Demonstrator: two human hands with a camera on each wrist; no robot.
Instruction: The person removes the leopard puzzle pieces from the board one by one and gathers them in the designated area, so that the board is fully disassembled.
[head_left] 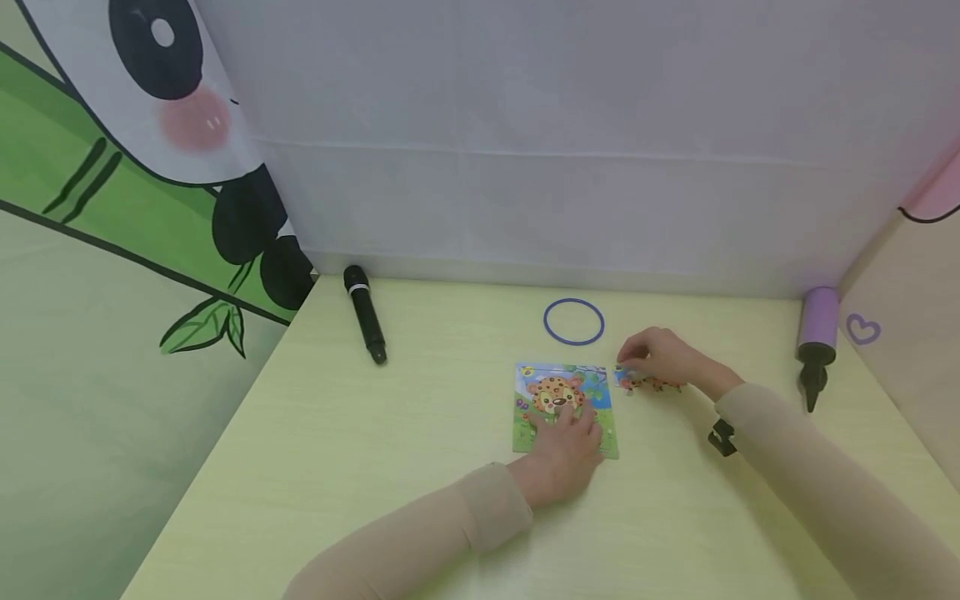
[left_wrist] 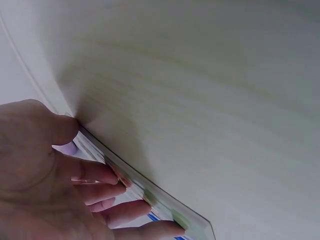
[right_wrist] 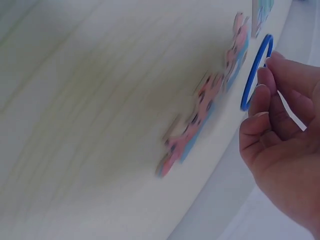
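Note:
A square puzzle board (head_left: 558,392) with a spotted leopard picture lies flat on the pale yellow table (head_left: 420,467). My left hand (head_left: 564,446) rests on its near half with straight fingers pressing down; the left wrist view shows those fingers (left_wrist: 100,175) spread on the board (left_wrist: 165,200), with the thumb at its edge. A joined strip of loose puzzle pieces (head_left: 651,382) lies just right of the board. My right hand (head_left: 663,357) hovers over that strip. In the right wrist view its fingers (right_wrist: 260,115) are loosely curled beside the pieces (right_wrist: 210,110), holding nothing.
A blue ring (head_left: 573,322) lies behind the board, close to the right hand, and shows again as the ring (right_wrist: 255,75). A black microphone (head_left: 365,314) lies at the back left. A purple hand pump (head_left: 816,342) stands by the right wall. Cloth walls close in three sides.

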